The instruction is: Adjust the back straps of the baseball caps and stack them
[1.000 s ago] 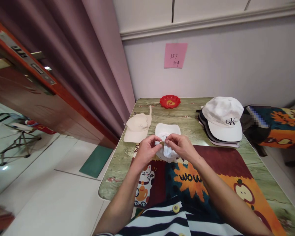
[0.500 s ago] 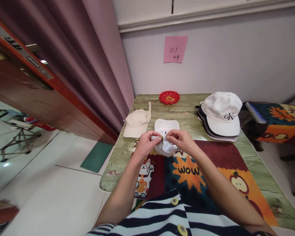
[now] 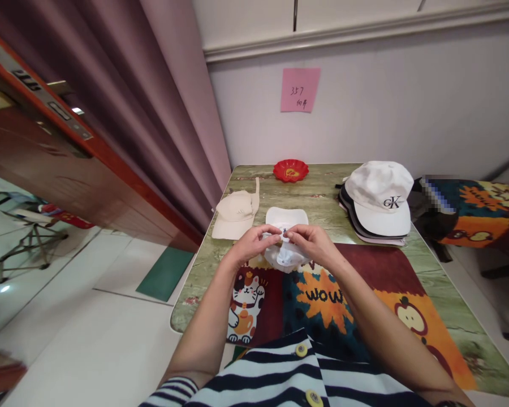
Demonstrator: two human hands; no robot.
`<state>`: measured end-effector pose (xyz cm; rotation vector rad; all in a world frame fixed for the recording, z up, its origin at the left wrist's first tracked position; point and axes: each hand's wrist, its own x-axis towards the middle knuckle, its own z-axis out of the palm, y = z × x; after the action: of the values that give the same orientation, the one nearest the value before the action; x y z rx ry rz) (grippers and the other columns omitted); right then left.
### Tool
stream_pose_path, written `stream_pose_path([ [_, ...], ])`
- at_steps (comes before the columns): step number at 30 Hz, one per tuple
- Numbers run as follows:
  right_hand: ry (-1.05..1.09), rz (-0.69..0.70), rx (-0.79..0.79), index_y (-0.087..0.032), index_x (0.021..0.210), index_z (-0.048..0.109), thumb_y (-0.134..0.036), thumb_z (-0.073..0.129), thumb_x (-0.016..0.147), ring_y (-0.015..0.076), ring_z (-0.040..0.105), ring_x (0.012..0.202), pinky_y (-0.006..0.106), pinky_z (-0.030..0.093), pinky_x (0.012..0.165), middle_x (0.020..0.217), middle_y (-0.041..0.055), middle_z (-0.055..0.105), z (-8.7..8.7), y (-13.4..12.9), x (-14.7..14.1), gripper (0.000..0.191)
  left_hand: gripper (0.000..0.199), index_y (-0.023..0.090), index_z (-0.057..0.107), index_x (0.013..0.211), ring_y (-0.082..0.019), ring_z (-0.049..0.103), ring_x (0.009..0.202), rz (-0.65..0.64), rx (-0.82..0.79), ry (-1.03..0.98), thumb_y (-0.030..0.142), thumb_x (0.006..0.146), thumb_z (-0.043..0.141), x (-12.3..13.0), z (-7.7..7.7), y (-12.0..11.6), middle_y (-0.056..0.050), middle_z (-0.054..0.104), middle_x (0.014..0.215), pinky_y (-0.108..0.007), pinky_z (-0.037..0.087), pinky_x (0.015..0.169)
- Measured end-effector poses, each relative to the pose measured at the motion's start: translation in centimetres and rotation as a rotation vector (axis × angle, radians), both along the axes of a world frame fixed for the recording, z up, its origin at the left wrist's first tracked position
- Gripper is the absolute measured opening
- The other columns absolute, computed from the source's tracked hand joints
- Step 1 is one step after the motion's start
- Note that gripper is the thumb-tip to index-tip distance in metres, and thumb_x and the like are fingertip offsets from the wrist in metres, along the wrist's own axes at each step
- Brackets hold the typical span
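A white cap [image 3: 287,216] lies on the table's middle with its brim toward the wall, its back part over the patterned mat. Over its rear opening, my left hand [image 3: 258,243] pinches the cap's strap from the left. My right hand [image 3: 307,240] grips the strap end from the right, fingertips close to the left ones. The strap itself is small and mostly covered by fingers. A beige cap [image 3: 234,215] rests to the left, its strap sticking up. On the right stands a stack of caps with a white one [image 3: 384,195] on top.
A red scalloped dish [image 3: 290,170] sits near the wall at the table's back edge. The colourful mat [image 3: 322,294] covers the table's front. A wooden door [image 3: 110,186] and a curtain are on the left; another draped surface [image 3: 479,209] is on the right.
Both hands stay at the cap's strap. The pale strip that showed between my fingertips is now mostly hidden. The view has shifted slightly.
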<state>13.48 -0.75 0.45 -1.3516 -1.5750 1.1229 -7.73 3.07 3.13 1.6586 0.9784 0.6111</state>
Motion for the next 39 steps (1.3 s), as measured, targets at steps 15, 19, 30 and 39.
stream_pose_path([
  [15, -0.03, 0.167, -0.091, -0.017, 0.094, 0.074, -0.048, 0.066, 0.086, 0.015, 0.059, 0.066, 0.024, 0.043, 0.057, 0.078, 0.0025, 0.069, 0.8, -2.0, 1.2, 0.033, 0.027, 0.023, 0.08, 0.102, -0.019, 0.067, 0.083, -0.207, 0.125, 0.033, 0.038, 0.08, 0.072, -0.6, 0.6, 1.6, -0.008, 0.075, 0.105, -0.024, 0.051, 0.065],
  [19, 0.001, 0.154, -0.121, -0.016, 0.088, 0.072, -0.045, 0.065, 0.085, 0.0124, 0.052, 0.058, 0.023, 0.036, 0.051, 0.067, -0.0003, 0.062, 0.5, -1.7, 0.6, 0.03, 0.032, 0.021, 0.079, 0.101, -0.015, 0.063, 0.063, -0.264, 0.032, 0.059, 0.042, 0.077, 0.074, -0.6, 0.9, 1.7, -0.006, 0.075, 0.091, -0.021, 0.045, 0.052],
  [30, -0.031, 0.078, -0.079, -0.018, 0.088, 0.073, -0.045, 0.061, 0.088, 0.0097, 0.047, 0.049, 0.022, 0.034, 0.046, 0.062, -0.0025, 0.056, 0.7, -1.2, -0.4, 0.03, 0.036, 0.018, 0.076, 0.097, -0.011, 0.051, 0.056, -0.232, -0.138, -0.008, 0.045, 0.072, 0.079, -1.1, 0.0, 1.8, -0.001, 0.064, 0.072, -0.02, 0.036, 0.048],
  [39, -0.031, 0.096, -0.094, -0.017, 0.096, 0.075, -0.043, 0.063, 0.086, 0.0101, 0.052, 0.053, 0.021, 0.037, 0.047, 0.07, 0.0004, 0.065, 1.3, -1.5, -0.2, 0.03, 0.042, 0.02, 0.072, 0.109, -0.011, 0.045, 0.052, -0.339, -0.204, 0.078, 0.051, 0.08, 0.074, -2.6, 1.0, 3.2, 0.002, 0.054, 0.063, -0.022, 0.032, 0.049],
])
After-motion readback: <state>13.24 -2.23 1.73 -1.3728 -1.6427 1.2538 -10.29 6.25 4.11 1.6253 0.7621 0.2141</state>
